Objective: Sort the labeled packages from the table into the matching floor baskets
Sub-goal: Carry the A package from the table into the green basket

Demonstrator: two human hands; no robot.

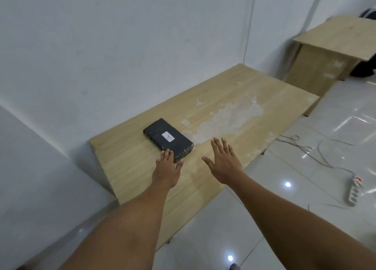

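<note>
One black flat package lies on the wooden table, near its left end. A white label with a drawn triangle is stuck on its top. My left hand rests at the package's near corner, fingers apart, fingertips touching its edge. My right hand hovers open over the table to the right of the package, a short gap from it, fingers spread. No baskets are in view.
White walls stand behind and left of the table. A second wooden table stands at the far right. On the glossy tiled floor to the right lie a white power strip and loose cables.
</note>
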